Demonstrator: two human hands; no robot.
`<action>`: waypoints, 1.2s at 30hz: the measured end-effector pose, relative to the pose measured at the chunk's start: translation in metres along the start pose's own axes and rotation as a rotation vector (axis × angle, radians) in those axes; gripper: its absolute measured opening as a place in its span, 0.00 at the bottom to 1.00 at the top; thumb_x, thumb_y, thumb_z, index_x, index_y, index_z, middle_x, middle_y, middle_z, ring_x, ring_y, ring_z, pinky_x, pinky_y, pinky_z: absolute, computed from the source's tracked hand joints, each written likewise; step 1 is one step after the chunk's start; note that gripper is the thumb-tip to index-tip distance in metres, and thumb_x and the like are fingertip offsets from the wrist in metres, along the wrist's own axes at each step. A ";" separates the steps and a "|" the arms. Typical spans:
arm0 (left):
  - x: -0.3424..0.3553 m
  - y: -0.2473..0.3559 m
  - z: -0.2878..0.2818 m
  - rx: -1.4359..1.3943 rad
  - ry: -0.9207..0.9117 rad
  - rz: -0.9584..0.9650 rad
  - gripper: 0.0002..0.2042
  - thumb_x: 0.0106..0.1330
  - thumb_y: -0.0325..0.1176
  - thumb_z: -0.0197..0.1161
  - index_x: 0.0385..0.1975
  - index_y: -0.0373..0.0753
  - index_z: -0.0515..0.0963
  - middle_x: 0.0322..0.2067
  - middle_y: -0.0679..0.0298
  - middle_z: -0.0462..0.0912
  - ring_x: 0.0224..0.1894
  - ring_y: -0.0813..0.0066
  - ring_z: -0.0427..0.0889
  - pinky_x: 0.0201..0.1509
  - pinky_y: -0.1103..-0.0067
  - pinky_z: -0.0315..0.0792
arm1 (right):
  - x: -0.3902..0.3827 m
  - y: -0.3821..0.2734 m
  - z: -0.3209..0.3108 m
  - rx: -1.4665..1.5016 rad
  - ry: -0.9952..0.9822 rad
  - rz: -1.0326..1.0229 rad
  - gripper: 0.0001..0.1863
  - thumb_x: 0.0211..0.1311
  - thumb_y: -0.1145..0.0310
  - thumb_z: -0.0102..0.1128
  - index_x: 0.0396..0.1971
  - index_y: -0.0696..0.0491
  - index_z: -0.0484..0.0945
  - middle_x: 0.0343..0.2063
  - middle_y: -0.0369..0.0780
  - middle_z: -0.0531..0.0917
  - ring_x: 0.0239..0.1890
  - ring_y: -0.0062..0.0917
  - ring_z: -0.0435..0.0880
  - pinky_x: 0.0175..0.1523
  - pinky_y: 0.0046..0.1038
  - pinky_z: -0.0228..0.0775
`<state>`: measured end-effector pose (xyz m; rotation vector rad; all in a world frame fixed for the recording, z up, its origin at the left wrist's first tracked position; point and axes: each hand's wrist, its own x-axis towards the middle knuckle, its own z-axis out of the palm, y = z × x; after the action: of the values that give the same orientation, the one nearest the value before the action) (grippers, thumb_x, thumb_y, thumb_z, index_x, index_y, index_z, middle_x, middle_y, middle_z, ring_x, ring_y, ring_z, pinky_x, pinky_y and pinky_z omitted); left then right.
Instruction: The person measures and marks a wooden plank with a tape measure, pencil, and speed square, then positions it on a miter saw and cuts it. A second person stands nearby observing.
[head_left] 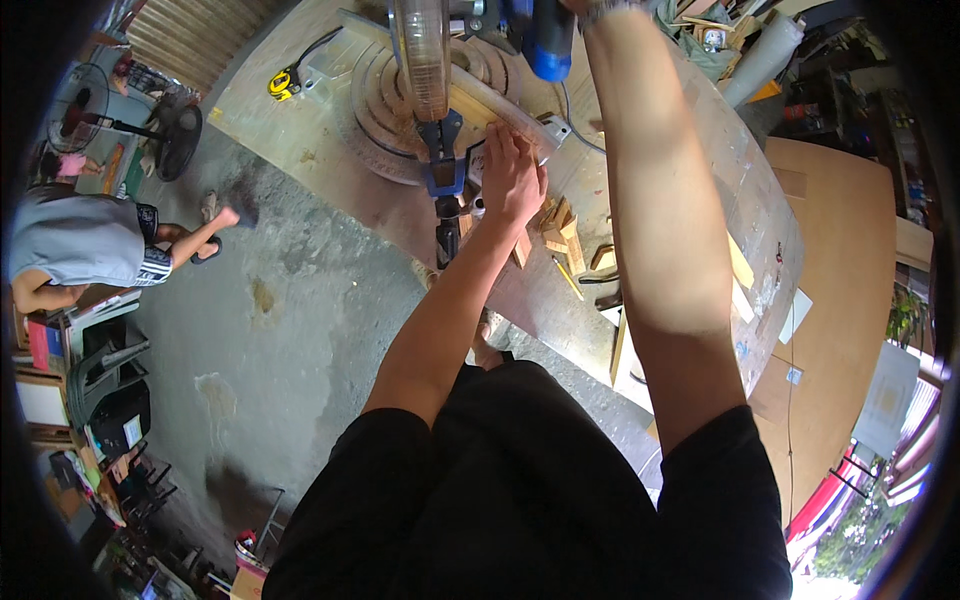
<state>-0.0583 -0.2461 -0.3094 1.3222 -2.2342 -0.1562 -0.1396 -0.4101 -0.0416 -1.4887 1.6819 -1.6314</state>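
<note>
A miter saw [386,140] with a round base and a clear, dusty blade guard [424,65] stands at the far side of the worktable. My left hand [512,178] lies just right of the guard, its fingers pressing a light wooden strip [476,108] along the saw's fence. Part of that strip is hidden behind the guard. My right arm reaches up past the saw's blue motor housing [552,50]. Only the wrist and a bit of my right hand [577,5] show at the top edge; its fingers are cut off from view.
Wood offcuts [562,232] and a yellow pencil [568,279] lie on the table [680,120] right of my left forearm. A yellow tape measure [284,84] rests left of the saw. Another person [85,235] sits at the left, near a black fan [180,140].
</note>
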 end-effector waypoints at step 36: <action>-0.020 -0.061 0.088 -0.022 -0.100 -0.004 0.36 0.58 0.42 0.62 0.65 0.30 0.61 0.62 0.36 0.63 0.64 0.32 0.61 0.69 0.51 0.57 | -0.137 0.019 0.014 -0.009 0.128 -0.029 0.19 0.75 0.54 0.38 0.48 0.55 0.68 0.34 0.64 0.79 0.42 0.64 0.76 0.43 0.55 0.67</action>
<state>-0.0475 -0.2752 -0.4141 1.3339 -2.3065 -0.2523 -0.0843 -0.3062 -0.1157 -1.4472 1.7439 -1.7705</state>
